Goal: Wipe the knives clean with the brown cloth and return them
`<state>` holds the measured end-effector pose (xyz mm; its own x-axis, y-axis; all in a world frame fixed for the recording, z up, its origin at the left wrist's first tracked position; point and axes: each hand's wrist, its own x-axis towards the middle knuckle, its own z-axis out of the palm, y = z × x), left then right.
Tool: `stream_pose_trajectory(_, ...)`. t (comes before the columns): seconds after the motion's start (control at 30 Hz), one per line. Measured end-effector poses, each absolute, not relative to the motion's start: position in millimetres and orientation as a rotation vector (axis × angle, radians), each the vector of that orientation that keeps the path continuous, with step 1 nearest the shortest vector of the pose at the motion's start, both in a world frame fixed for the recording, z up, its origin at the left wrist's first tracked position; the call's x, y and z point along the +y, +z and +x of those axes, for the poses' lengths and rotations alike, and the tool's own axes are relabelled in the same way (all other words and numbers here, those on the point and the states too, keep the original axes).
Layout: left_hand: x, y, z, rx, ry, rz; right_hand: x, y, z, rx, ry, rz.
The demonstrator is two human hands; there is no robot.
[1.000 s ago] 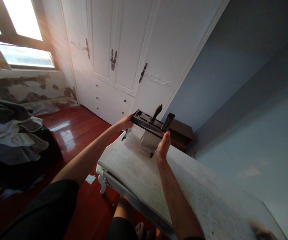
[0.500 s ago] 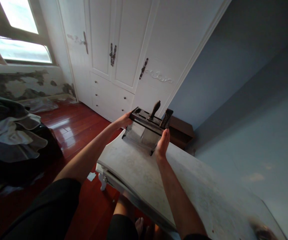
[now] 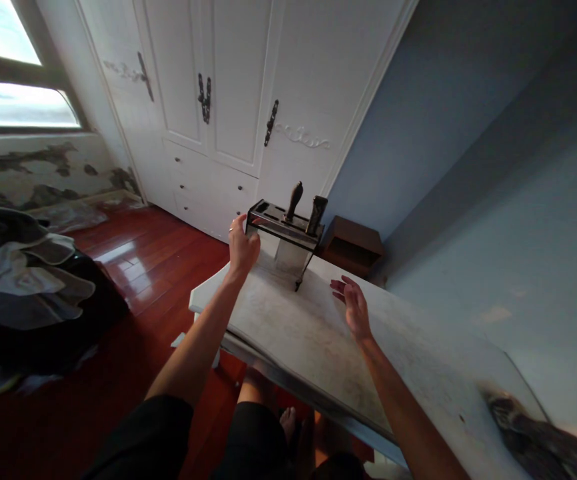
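A knife rack (image 3: 273, 217) with a dark slotted top and a clear-looking lower body stands on the pale tabletop (image 3: 313, 327). Two dark-handled knives rise from its slots: one with a rounded handle (image 3: 294, 200), the other with a broader handle (image 3: 317, 215). My left hand (image 3: 244, 250), wearing a ring, is at the rack's left end, fingers on the outer side and thumb in front, apparently gripping the frame. Apart from the rack, to its right, my right hand (image 3: 352, 303) hovers over the tabletop with fingers spread and nothing in it.
Behind the table stands a white wardrobe (image 3: 233, 80). A brown box-like cabinet (image 3: 353, 240) sits beyond the table's far edge. Piled clothes (image 3: 23, 267) lie at left above the red wooden floor (image 3: 168, 267). A dark furry-looking item (image 3: 538, 433) rests at lower right.
My right hand has let go of the knife rack and moved right, its fingers opening. My left hand stays at the rack's left end, now turned more upright. The view has shifted.
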<state>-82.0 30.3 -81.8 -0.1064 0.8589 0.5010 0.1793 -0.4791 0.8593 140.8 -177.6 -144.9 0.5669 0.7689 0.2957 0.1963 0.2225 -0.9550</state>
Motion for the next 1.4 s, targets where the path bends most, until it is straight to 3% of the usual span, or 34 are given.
stream_pose_trajectory(0.17, -59.3, -88.4, -42.9, 0.936, 1.8, 1.607, -264.8, -162.9, 189.6, -0.898, 0.455, -1.494)
stream_pose_trajectory(0.33, -132.5, -127.8, 7.1, 0.689, 1.379, 1.704, -350.1, -162.2, 233.5, -0.823, 0.302, -1.674)
stream_pose_trajectory(0.53, -202.7, -167.8, 46.4, 0.555, 0.756, 1.86, -440.1, -148.9, 268.7, -0.751, -0.151, -1.933)
stream_pose_trajectory(0.73, -242.7, -176.0, 55.4, 0.444, 0.579, 2.174, -518.3, -135.2, 309.8, -0.911, -0.788, -2.375)
stream_pose_trajectory(0.83, -242.1, -176.8, 54.1, 0.439, 0.551, 2.171, -543.7, -138.4, 333.8, -0.759, -0.679, -2.669)
stream_pose_trajectory(0.97, -237.3, -178.9, 53.2, 0.443, 0.551, 2.127, -550.3, -141.1, 352.2, -0.545, -0.207, -2.86)
stream_pose_trajectory(1.2, -240.2, -178.6, 55.9, 0.515, 0.606, 2.122, -501.7, -149.2, 336.0, -0.716, -0.397, -2.709)
stream_pose_trajectory(1.4, -243.2, -172.5, 50.5, 0.43, 0.604, 1.9, -396.0, -152.1, 277.8, -0.98, -0.332, -2.604)
